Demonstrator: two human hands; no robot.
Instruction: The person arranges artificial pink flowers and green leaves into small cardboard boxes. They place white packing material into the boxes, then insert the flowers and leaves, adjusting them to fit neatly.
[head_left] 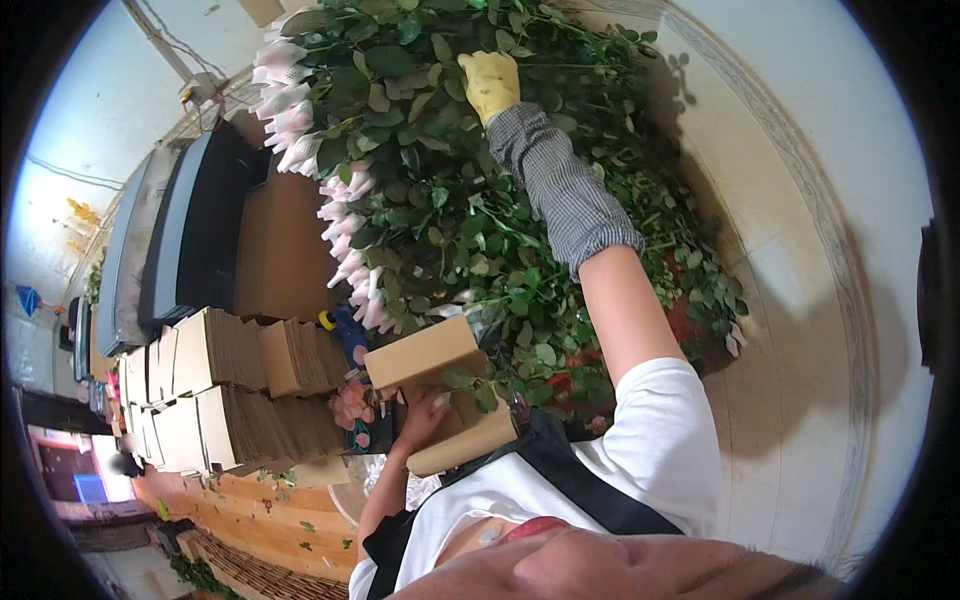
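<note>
Here, in the head view, the only one we have, our right hand (489,84) wears a yellow glove and reaches far out into the heap of rose stems (470,200), a checked sleeve cover (563,185) over the forearm. The gloved fingers curl down among the leaves; whether they have closed on a stem we cannot tell, since the foliage hides the tips. Our bare left hand (420,418) is clasped on a cardboard-wrapped bundle (440,395) held close against the chest, fingers bent over its near edge with a few green leaves showing at its right end.

The bundle's long axis runs from upper left to lower right in the picture, slightly tilted, its leafy end toward the heap. The heaped stems lie with their pale pink netted buds (300,120) in a row along the left edge and the foliage spreading right.

As for risk, we judge that the long reach with one hand could loosen the left hand's hold and let the bundle slide or tip. Thorny stems could also snag the sleeve cover. Stacks of folded cardboard (230,385) and a blue-handled tool (347,335) lie just left of the bundle.
</note>
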